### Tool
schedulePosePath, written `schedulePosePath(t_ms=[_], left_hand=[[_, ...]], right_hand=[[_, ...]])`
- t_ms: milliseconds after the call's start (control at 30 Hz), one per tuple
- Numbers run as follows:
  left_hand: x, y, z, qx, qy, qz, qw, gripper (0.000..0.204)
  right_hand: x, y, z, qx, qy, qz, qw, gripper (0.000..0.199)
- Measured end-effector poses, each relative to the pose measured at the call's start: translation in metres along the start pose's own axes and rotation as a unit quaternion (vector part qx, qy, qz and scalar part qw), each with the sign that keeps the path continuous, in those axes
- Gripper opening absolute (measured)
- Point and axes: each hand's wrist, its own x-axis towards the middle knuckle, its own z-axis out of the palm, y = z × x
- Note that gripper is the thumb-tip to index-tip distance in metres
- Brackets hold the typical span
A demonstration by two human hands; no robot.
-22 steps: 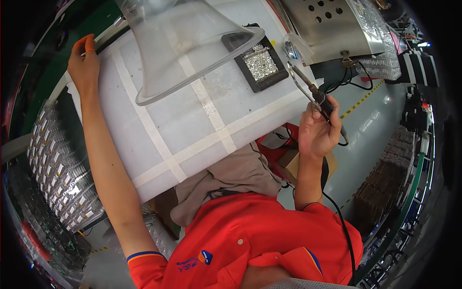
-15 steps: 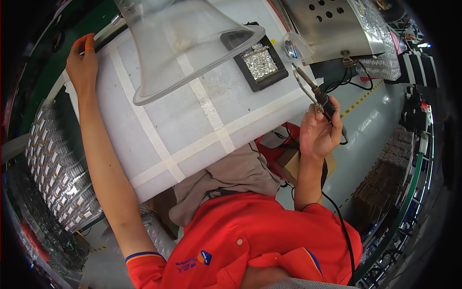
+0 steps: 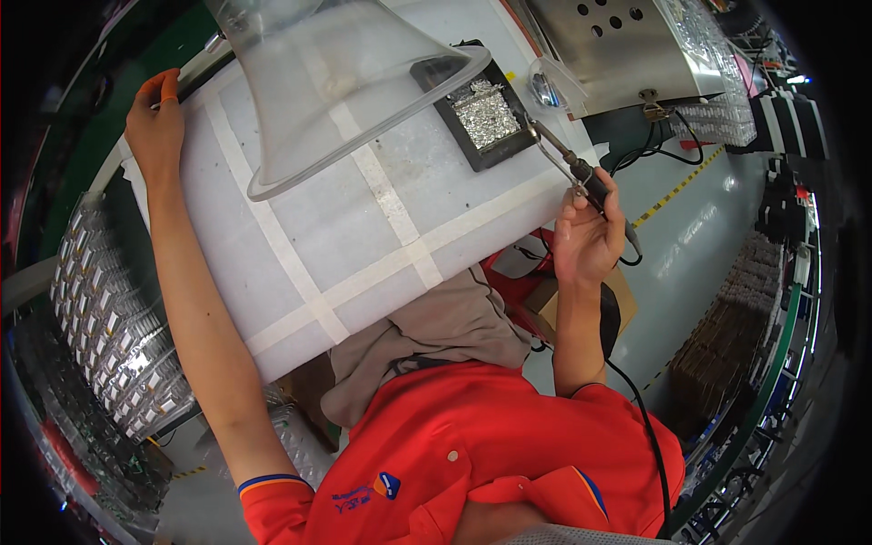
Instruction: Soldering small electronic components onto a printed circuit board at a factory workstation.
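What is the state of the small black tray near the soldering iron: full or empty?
Full: the black tray is heaped with silvery bits. The right hand holds the soldering iron, its tip at the tray's edge.

A factory assembly workstation is shown. A white workbench (image 3: 363, 236) marked off with tape lines is fitted with a clear fume-extraction hood (image 3: 336, 82) and a sheet-metal enclosure (image 3: 627, 54). Racks of small metallic parts (image 3: 100, 327) are stacked alongside. The grey floor (image 3: 708, 227) is marked with yellow-black safety tape.
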Motion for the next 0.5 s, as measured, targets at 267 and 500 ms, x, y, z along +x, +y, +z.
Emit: schedulePosePath(t_ms=[267, 500], left_hand=[[-0.001, 0.004, -0.001, -0.001, -0.002, 0.004, 1.000, 0.026], [0.001, -0.002, 0.004, -0.031, 0.008, 0.008, 0.999, 0.026]], right_hand=[[-0.012, 0.001, 0.039, -0.052, -0.054, -0.052, 0.996, 0.023], [-0.029, 0.027, 0.095, -0.286, -0.188, -0.088, 0.935, 0.028]])
